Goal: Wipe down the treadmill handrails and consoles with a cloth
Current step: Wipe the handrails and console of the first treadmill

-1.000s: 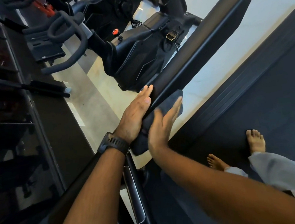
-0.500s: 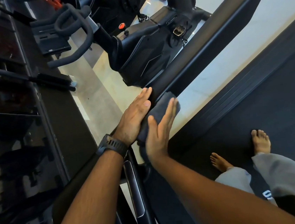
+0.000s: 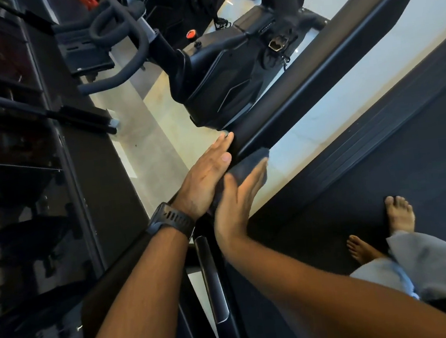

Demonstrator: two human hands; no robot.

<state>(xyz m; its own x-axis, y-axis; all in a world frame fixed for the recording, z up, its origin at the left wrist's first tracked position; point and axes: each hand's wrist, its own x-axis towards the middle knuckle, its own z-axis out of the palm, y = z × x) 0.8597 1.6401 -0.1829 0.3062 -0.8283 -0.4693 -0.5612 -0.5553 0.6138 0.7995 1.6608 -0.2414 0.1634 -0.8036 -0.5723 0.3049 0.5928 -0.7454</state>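
Head view shows the left hand, fingers straight, lying flat against the outer side of the black handrail, while the right hand, fingers also straight, presses the dark cloth onto the rail's inner side near its lower end.

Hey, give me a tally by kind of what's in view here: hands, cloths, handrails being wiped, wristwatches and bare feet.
Hands: 2, left hand and right hand
Cloth: 1
Handrail: 1
Wristwatch: 1
Bare feet: 2
Total: 7
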